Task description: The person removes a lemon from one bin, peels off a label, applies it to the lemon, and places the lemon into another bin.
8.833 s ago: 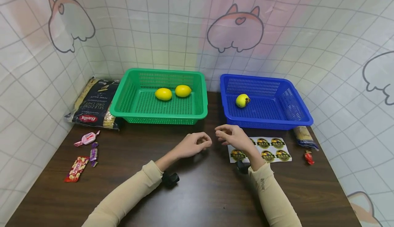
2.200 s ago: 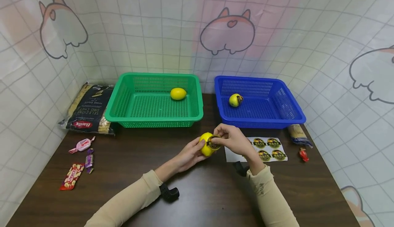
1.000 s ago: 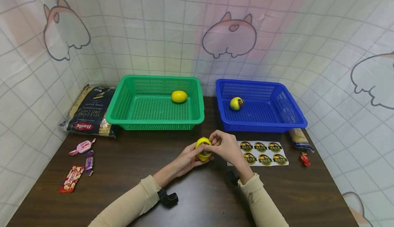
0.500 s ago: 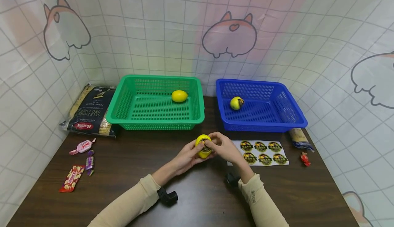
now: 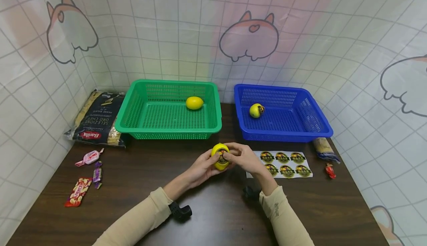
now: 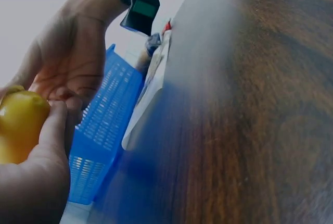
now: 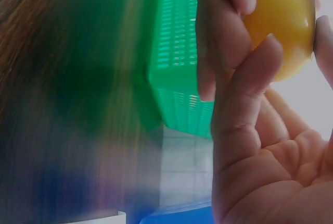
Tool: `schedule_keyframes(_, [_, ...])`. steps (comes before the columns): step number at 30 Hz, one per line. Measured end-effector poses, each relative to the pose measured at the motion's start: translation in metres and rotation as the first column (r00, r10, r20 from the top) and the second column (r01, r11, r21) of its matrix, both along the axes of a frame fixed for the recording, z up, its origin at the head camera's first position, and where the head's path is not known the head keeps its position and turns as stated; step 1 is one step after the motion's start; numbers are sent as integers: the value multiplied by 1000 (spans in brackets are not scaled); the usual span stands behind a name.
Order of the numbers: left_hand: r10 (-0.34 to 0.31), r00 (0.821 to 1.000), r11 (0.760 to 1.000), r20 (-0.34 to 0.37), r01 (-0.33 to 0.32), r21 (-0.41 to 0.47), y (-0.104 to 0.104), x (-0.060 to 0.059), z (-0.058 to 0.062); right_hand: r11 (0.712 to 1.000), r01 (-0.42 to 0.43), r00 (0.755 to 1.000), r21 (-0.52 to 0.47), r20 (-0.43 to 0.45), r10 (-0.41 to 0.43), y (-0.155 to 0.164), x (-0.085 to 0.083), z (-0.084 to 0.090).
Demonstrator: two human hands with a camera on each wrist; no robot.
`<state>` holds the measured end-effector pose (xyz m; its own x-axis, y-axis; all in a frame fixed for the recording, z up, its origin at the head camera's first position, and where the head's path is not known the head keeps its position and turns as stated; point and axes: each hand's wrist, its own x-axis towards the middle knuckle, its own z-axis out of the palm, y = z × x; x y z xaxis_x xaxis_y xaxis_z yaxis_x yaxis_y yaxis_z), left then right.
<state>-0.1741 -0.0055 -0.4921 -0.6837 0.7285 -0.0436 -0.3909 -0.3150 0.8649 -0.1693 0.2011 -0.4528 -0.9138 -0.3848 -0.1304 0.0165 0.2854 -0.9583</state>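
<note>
My left hand (image 5: 201, 171) grips a yellow lemon (image 5: 218, 148) above the table, its thumb on the near side. A round black-and-gold sticker (image 5: 221, 156) lies against the lemon's near face. My right hand (image 5: 246, 159) holds the lemon from the other side, thumb on the sticker and fingers bent behind the fruit. In the right wrist view, fingers of both hands surround the lemon (image 7: 286, 21). Another lemon (image 5: 194, 103) sits in the green basket (image 5: 168, 130). A lemon with a dark sticker (image 5: 255, 110) lies in the blue basket (image 5: 287, 135).
A white sheet of round stickers (image 5: 281, 164) lies by my right wrist. At the left are a pasta bag (image 5: 100, 118), a pink candy (image 5: 90, 158), a purple candy (image 5: 97, 174) and a red snack packet (image 5: 78, 192). A small packet (image 5: 324, 149) and red candy (image 5: 330, 170) lie far right.
One lemon has left the green basket for my left hand. My right hand has brought a sticker onto it; lately its thumb smooths the sticker and its fingers have closed behind the lemon.
</note>
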Motion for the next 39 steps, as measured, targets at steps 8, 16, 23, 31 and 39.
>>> schedule_keyframes(8, [-30,999,996,16,28,79,-2,1,4,995,0,999,-96,40,4,5,-2,1])
schedule_keyframes(16, [-7,1000,991,16,5,135,-5,4,2,992,-41,998,-119,47,47,6,-4,2])
schedule_keyframes(23, [22,1000,993,11,-23,119,-3,3,5,990,-51,998,-128,33,55,9,-4,3])
schedule_keyframes(31, [106,994,993,-37,-108,-51,5,0,3,997,-34,999,-70,-17,33,6,-3,8])
schedule_keyframes(39, [114,993,974,-38,-119,-191,7,-2,-7,998,-54,999,36,-1,54,8,-1,11])
